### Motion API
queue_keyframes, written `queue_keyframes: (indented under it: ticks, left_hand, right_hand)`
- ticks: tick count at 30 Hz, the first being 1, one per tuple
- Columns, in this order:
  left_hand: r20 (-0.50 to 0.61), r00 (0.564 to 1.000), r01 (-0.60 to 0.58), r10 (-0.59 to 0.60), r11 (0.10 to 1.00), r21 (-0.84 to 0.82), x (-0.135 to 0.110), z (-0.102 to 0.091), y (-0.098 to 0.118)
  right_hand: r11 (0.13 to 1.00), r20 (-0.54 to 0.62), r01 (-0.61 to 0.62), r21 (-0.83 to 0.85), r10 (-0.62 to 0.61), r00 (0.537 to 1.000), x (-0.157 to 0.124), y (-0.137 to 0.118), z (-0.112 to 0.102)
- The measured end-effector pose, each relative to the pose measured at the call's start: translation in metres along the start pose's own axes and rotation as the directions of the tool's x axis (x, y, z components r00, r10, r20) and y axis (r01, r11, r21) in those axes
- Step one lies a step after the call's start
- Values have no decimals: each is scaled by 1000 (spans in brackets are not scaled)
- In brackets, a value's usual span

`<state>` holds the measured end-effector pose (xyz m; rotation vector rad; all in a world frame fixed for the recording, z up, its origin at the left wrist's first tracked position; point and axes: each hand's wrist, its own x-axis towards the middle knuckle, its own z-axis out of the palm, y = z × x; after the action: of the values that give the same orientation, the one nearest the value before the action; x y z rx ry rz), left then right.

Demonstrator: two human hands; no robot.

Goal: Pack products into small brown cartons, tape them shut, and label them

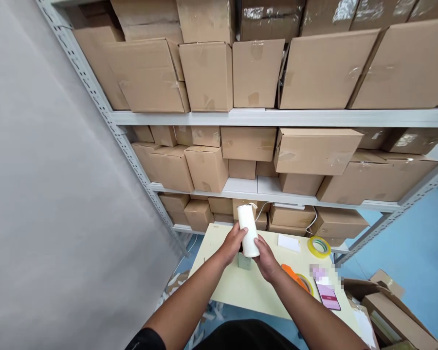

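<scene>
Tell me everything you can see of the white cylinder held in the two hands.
The white cylinder is plain and smooth, with no visible label; its material cannot be told. A small pale loop sticks out at its top. It is held nearly upright, leaning slightly left, above the pale yellow table. The left hand grips its side, the right hand its lower end.
</scene>
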<state>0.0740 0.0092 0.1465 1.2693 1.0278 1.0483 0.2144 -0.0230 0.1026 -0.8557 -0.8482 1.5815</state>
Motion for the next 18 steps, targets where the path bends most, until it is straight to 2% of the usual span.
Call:
queue_keyframes:
  ticks: [3,7,10,12,14,16,18]
  left_hand:
    - [-38,997,-58,60,997,56,0,-9,-1]
    - [-26,998,-53,53,998,23,4,-24,-1]
    - [52,998,-26,28,999,-33,8,-36,0]
    - [128,991,38,-30,998,-59,11,-42,1]
    - [202,975,107,-91,992,-72,13,-47,2]
    - [254,960,142,-115,986,-89,15,-48,3]
    - [268,960,111,-75,986,-122,17,-47,1]
  right_hand:
    - [980,-87,124,-156,-139,986,1,8,13]
    - [935,-209,182,-305,-252,945,2,19,29]
    - [978,-193,118,-171,-151,969,1,21,36]
    - [999,-125,12,-30,-15,992,-1,19,40]
    - [996,-61,-65,52,68,996,-3,17,43]
    - [995,-55,-58,76,62,997,-5,15,46]
    - [998,-94,6,62,-1,996,-6,15,47]
